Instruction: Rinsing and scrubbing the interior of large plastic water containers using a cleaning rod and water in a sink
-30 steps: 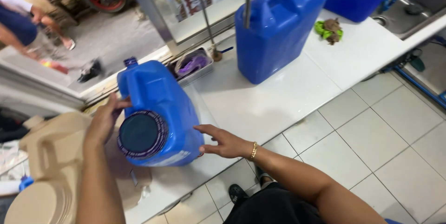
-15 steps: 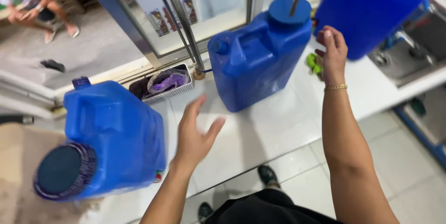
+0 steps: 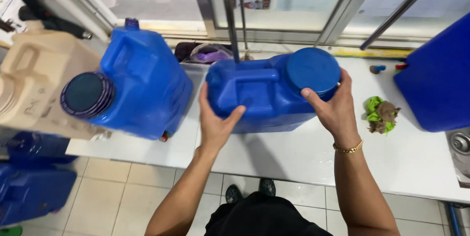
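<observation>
Blue plastic jerrycan (image 3: 267, 94) held at both ends on the white surface (image 3: 303, 153).

The jerrycan is a squat, rectangular blue container with a moulded carry handle along its upper face and a wide, round blue screw cap (image 3: 313, 69), closed, at its right end. It stands near the middle of the surface, its long side facing the person. The left hand (image 3: 215, 121) presses its left front corner, and the right hand (image 3: 333, 108) cups the cap end.

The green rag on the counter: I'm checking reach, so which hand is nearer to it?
Right. The right hand grips the blue jug by its big cap, just left of the green rag. The left hand holds the jug's far end, farther away.
</observation>
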